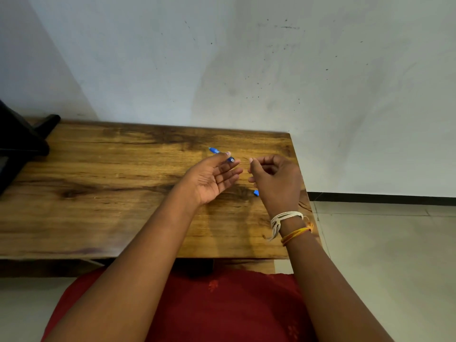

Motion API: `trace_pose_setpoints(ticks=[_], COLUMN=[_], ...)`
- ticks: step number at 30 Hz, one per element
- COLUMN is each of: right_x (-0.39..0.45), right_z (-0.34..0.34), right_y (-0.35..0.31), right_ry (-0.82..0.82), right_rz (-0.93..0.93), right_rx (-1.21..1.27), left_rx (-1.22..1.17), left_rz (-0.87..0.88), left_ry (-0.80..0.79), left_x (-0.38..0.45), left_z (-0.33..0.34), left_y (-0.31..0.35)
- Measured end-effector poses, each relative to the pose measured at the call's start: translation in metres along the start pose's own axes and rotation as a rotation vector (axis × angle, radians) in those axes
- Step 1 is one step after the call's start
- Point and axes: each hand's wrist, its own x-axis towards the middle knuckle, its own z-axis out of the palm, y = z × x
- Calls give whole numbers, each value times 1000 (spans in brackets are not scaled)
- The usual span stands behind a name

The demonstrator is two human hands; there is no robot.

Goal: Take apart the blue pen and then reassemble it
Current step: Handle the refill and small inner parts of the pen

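Left hand (212,177) pinching pen (217,152), middle hidden, right hand (274,178) curled, contents unclear, blue piece (256,193) partly hidden, wooden surface (111,193), marked wall (271,70).

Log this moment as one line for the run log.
left hand: pinching pen barrel | right hand: pinched, contents unclear | blue piece: on table

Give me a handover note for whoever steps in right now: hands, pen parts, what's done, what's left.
Left hand: palm up over the wooden table, fingers pinching the blue pen barrel.
Right hand: loosely curled beside it, thumb and forefinger pinched; whether they hold a small part is too small to tell.
A small blue piece lies on the table, partly hidden under the right hand.
Done: pen seems at least partly apart.
Left: finish stripping if needed, then reassemble.
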Motion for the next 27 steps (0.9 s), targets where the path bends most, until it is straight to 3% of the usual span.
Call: trace_pose_setpoints(ticks=[11, 27], right_x=[-7, -8], right_z=[9, 10], right_y=[-13, -14], right_ry=[-45, -87], right_rz=[-23, -56], right_rx=[142, 86], left_rx=[-118, -170], left_rz=[-35, -36], left_ry=[-53, -45], left_x=[-8, -8], left_z=[-13, -13], left_y=[6, 7])
